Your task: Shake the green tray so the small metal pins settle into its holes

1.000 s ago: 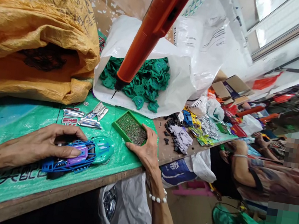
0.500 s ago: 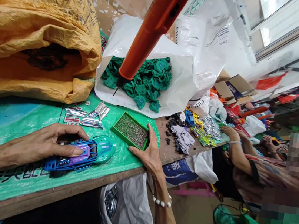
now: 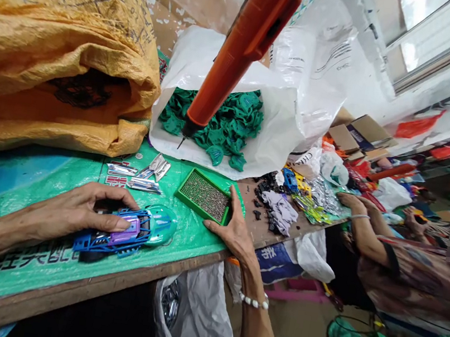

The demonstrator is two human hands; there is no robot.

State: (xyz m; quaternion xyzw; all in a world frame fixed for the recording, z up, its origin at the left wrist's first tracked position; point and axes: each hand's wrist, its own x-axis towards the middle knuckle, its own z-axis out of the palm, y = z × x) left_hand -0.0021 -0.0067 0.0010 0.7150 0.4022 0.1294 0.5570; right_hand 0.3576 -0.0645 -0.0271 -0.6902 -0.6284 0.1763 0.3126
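Observation:
My left hand (image 3: 83, 209) is closed around the rear of a toy car (image 3: 160, 225), thumb on its purple top and fingers along the far side. The car has a teal front and a blue frame, and rests on the green table cover. To its right, my right hand (image 3: 237, 233) grips the right end of a shallow green tray (image 3: 197, 210) between thumb and fingers. Many tiny metal pieces, apparently screws (image 3: 209, 195), fill the tray. An orange electric screwdriver (image 3: 237, 57) hangs above, bit pointing down, touched by neither hand.
Behind the tray, a white bag (image 3: 277, 125) lies open with green plastic parts (image 3: 231, 130). Silvery strips (image 3: 144, 184) lie beyond the car. A large yellow sack (image 3: 57, 126) stands at left. Rightward are piled parts (image 3: 278, 210) and a co-worker's arm (image 3: 363, 228).
The camera view has shifted slightly, so the scene sits a little further right. Both hands keep their grips on the car and the tray.

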